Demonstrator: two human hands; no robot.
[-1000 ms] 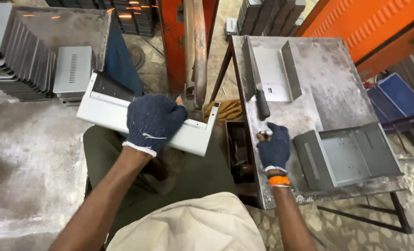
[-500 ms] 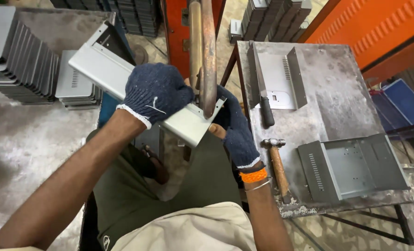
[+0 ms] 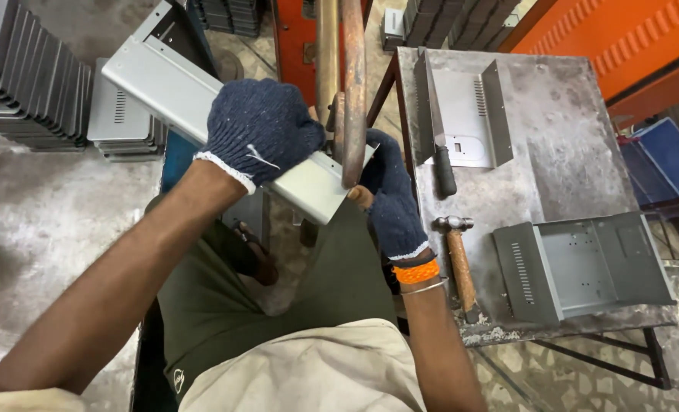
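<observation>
Head view: grey sheet-metal channel (image 3: 202,114) gripped from above by gloved left hand (image 3: 259,130), end pressed against rusty upright bars (image 3: 343,84). Gloved right hand (image 3: 389,198) clenched at channel end. Fingers likely pinched if channel slips.

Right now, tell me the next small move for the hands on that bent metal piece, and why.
Probably nudge the pale grey bent sheet-metal panel slightly further between the rusty vertical rods. Both gloved hands, left hand and right hand, grip it at its end, whose corner sits right against the rods.
</observation>
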